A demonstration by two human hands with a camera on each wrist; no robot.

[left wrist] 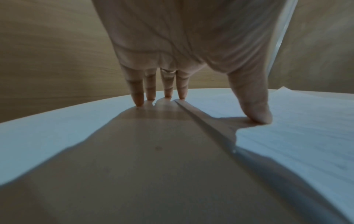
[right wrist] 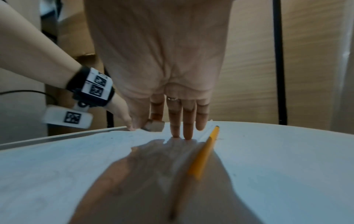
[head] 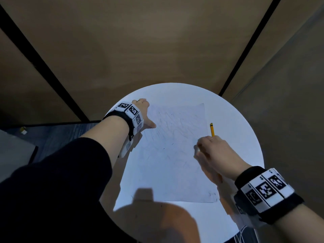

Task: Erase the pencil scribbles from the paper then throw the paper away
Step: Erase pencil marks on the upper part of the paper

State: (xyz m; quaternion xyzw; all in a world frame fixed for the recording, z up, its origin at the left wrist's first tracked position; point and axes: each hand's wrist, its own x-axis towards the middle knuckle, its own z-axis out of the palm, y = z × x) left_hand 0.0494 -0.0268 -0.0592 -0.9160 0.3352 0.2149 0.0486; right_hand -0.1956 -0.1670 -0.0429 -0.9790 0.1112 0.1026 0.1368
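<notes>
Erasing is the step in hand: our right hand (head: 213, 151) pinches an eraser (right wrist: 154, 126) against the paper (head: 175, 151), which lies flat mid-table (head: 236, 120). Our left hand (head: 144, 114), fingers spread, pins the paper's far-left corner. Faint scribbles (head: 168, 127) remain; next we need firm strokes leftward across the paper.

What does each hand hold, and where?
The right hand pinches an eraser by its sides. The left hand only presses the paper.

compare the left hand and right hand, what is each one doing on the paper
The left hand lies open at the paper's far left corner, thumb pressing it flat; the right hand works the right edge beside the yellow pencil. The left holds nothing; the right pinches a small eraser. Both wear rings and touch the sheet.
</notes>
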